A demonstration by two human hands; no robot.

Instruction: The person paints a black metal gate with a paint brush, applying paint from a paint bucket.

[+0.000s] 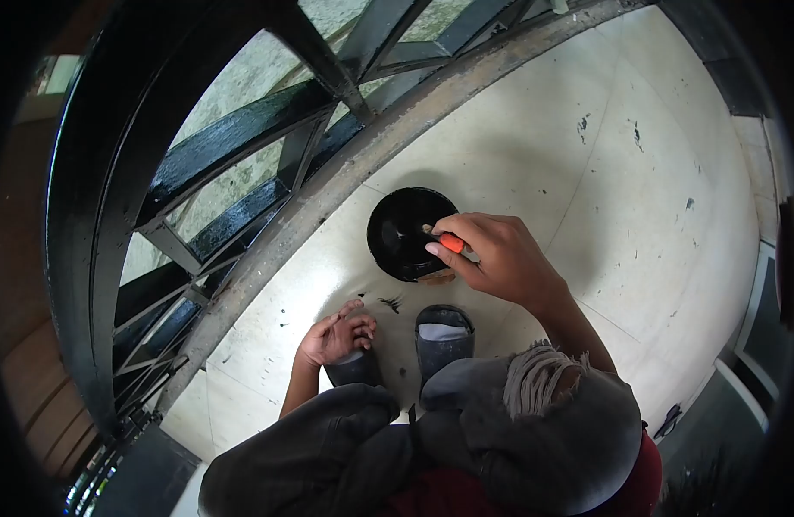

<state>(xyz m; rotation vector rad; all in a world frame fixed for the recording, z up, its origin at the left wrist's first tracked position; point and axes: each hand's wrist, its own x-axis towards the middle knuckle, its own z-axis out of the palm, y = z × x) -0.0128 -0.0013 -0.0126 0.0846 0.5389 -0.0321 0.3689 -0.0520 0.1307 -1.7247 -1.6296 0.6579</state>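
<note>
Ripped dark trousers (pixel 543 422) right up close! Pinching an orange-handled brush (pixel 451 242) in the right hand's (pixel 505 258) narrow grip, over the near side of a round black container (pixel 401 246), down on pale floor tiles (pixel 535 172) ahead of dark slippers (pixel 443 349). Curling the left hand (pixel 341 334) loosely, half-open, over the left slipper, with a black metal grille (pixel 242 138) alongside.

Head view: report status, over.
Right hand gripping orange-handled tool over black container. Left hand holding nothing, fingers half curled. Container on pale floor, nothing blocking its opening except right hand and tool.
</note>
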